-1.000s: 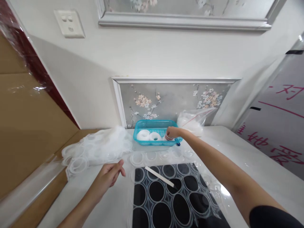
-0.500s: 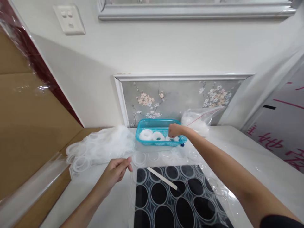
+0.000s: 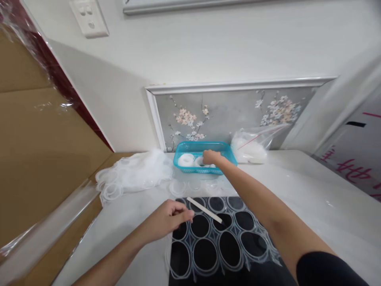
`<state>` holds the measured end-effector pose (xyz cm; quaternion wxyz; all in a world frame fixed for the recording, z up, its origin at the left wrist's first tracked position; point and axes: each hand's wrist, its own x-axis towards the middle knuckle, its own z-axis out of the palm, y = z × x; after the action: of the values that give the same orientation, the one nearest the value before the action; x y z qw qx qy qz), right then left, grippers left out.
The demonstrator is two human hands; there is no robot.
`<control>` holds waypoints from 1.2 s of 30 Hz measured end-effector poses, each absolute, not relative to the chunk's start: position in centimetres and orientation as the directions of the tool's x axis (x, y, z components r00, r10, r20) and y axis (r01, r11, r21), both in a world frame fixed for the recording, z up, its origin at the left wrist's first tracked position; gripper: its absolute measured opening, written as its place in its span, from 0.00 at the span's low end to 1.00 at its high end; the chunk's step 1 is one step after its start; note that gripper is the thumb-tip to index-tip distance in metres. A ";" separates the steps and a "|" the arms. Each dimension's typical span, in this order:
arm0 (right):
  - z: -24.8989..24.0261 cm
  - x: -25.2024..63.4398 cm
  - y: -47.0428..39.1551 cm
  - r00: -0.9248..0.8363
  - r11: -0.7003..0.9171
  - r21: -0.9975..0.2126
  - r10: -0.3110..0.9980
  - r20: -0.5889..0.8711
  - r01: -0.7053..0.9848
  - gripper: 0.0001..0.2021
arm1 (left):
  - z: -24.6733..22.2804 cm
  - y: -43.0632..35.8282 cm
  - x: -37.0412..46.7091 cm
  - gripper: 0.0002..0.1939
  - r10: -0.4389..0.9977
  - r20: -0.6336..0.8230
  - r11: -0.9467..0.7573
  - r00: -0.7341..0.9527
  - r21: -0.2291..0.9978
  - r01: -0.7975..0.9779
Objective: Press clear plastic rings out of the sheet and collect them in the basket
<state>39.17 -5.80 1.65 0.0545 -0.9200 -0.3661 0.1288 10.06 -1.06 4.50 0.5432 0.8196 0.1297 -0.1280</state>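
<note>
My left hand [image 3: 175,216] is over the upper left of a black sheet [image 3: 205,254] with rows of large oval rings. Its fingers are curled in with the thumb against them, and nothing shows in them. My right hand [image 3: 211,156] reaches into a blue plastic basket [image 3: 198,170], its fingers closed and pointing down beside the rolls of white rings. Whatever those fingertips hold, if anything, is hidden. One white ring roll [image 3: 186,160] lies at the basket's left, with another [image 3: 200,161] partly under the hand. A thin white stick with a dark tip [image 3: 205,209] lies across the sheet.
A heap of white translucent rings [image 3: 133,172] lies to the left on the white table [image 3: 297,178]. Flat clear rings [image 3: 195,185] lie between basket and sheet. A zip bag of white material [image 3: 250,147] leans on the wall. Cardboard [image 3: 44,159] stands along the left.
My left hand has moved right, from beside the sheet to over its upper left part. My right hand has shifted left within the basket, towards the middle roll. The view has tilted slightly.
</note>
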 end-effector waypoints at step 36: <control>-3.7 26.1 -24.0 0.620 -0.328 -0.918 0.775 -0.126 0.224 0.10 | -0.8 -2.8 2.7 0.19 0.091 -0.493 -0.700 0.865 0.586 0.408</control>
<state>26.05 -24.00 -3.68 0.4782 -0.7624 -0.3275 0.2879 2.66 -2.80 -0.77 0.3613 0.8956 0.1393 -0.2190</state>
